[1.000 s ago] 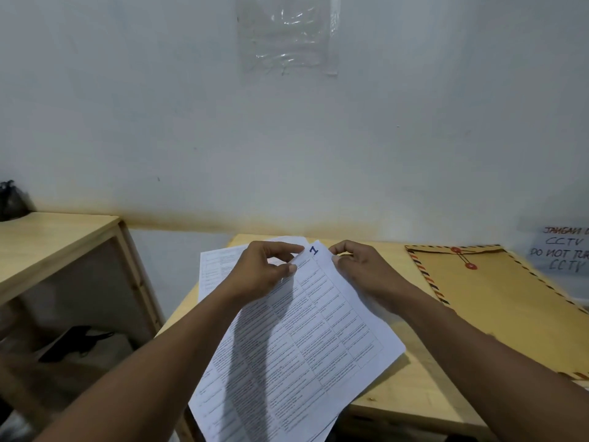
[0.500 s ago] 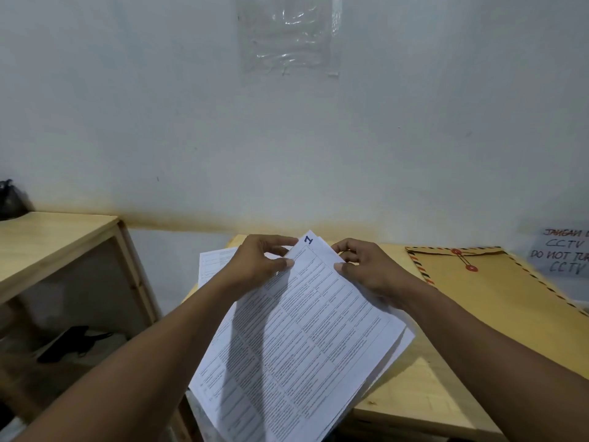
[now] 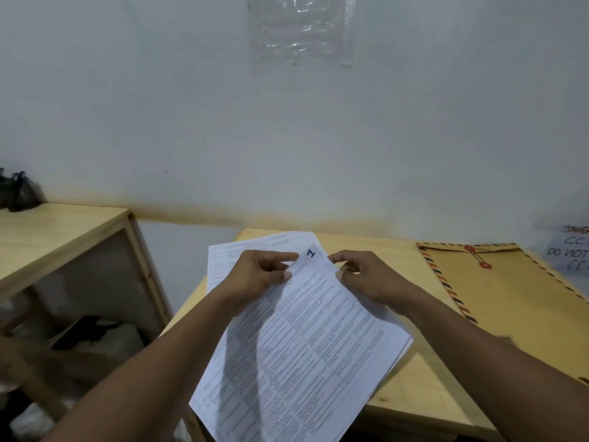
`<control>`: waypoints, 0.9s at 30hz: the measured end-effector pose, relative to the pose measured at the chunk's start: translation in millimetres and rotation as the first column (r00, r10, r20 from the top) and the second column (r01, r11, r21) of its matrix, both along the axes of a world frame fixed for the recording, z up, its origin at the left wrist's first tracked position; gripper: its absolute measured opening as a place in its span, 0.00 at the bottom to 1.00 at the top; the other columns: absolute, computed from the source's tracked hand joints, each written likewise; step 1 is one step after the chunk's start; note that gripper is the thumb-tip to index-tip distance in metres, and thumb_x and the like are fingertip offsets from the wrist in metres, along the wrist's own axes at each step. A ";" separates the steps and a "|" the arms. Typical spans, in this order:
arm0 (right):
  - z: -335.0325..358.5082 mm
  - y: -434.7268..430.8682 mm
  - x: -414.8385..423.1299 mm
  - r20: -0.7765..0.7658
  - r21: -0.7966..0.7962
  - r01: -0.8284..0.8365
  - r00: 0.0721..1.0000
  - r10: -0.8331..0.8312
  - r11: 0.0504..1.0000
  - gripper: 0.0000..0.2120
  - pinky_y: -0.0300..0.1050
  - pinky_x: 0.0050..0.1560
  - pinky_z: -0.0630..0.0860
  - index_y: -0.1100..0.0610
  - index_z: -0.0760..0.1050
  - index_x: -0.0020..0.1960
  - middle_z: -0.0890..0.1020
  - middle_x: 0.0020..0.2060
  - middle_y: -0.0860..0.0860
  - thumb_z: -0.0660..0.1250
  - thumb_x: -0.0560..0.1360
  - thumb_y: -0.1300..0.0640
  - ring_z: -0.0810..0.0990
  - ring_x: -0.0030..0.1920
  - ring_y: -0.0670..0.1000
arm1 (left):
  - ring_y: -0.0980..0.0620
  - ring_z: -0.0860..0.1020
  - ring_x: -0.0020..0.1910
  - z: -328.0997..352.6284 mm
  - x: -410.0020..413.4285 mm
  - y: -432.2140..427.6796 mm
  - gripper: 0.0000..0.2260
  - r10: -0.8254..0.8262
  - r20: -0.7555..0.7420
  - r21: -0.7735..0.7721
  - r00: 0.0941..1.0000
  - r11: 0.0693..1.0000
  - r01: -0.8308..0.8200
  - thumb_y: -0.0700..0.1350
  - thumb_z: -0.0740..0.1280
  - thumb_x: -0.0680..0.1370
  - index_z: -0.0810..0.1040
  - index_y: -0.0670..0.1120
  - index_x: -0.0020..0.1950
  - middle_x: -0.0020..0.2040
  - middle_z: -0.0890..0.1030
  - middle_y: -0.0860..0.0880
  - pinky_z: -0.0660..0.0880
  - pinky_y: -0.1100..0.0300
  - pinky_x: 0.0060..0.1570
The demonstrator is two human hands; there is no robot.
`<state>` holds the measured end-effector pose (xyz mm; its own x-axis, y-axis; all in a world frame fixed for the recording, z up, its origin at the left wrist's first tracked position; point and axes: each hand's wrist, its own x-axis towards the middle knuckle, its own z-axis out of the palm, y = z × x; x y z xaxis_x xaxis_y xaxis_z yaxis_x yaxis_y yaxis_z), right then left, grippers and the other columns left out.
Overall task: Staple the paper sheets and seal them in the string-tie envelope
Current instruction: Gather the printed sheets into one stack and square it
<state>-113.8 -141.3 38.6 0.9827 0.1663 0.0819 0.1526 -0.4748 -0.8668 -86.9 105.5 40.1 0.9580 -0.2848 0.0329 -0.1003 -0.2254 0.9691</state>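
A stack of printed paper sheets [image 3: 306, 352], the top one marked with a blue "1", is held tilted above the wooden table [image 3: 411, 393]. My left hand [image 3: 258, 277] pinches the stack's upper left edge. My right hand [image 3: 366, 279] pinches the upper right edge. Another printed sheet [image 3: 223, 256] lies flat on the table under them. The brown string-tie envelope [image 3: 510, 301] with a striped border and red buttons lies flat at the right. No stapler is in view.
A second wooden table [image 3: 57, 231] stands at the left with a dark object [image 3: 17, 193] on it and clutter beneath. A handwritten note [image 3: 570, 253] leans at the far right. A white wall stands close behind the table.
The stack has lifted slightly and its sheets are fanned a little at the right edge. Both hands stay at the top corners with small finger shifts.
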 end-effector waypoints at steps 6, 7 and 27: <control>-22.6 28.1 6.2 -0.045 0.175 -0.041 0.998 0.049 0.984 0.16 0.46 0.52 0.77 0.51 0.83 0.57 0.83 0.40 0.47 0.60 0.81 0.66 0.81 0.43 0.47 | 0.47 0.86 0.49 -8.3 -4.2 29.5 0.18 -0.044 -0.111 -0.009 0.993 0.999 0.043 0.35 0.74 0.76 0.84 0.50 0.63 0.51 0.88 0.42 0.81 0.52 0.55; -24.9 34.8 7.8 -0.052 0.178 -0.065 0.996 0.075 0.982 0.16 0.45 0.54 0.78 0.51 0.83 0.57 0.84 0.40 0.45 0.60 0.81 0.66 0.82 0.44 0.46 | 0.47 0.86 0.49 -11.4 -5.3 36.7 0.17 -0.017 -0.099 -0.002 0.995 1.000 0.017 0.36 0.74 0.76 0.84 0.50 0.63 0.51 0.88 0.42 0.81 0.52 0.55; -38.8 79.5 38.6 0.071 -0.778 -0.066 0.979 0.191 0.625 0.21 0.53 0.67 0.65 0.45 0.71 0.72 0.72 0.70 0.46 0.63 0.79 0.46 0.65 0.72 0.53 | 0.41 0.84 0.57 -52.4 -26.5 132.5 0.15 0.252 -0.210 0.067 0.945 0.968 -0.244 0.32 0.74 0.74 0.86 0.44 0.59 0.54 0.87 0.41 0.79 0.51 0.63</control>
<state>-75.2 -61.8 -0.2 0.9354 0.3536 -0.0084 0.3477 -0.9236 -0.1614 -113.4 238.0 -12.3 0.9816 -0.0341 -0.1880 0.1733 -0.2553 0.9512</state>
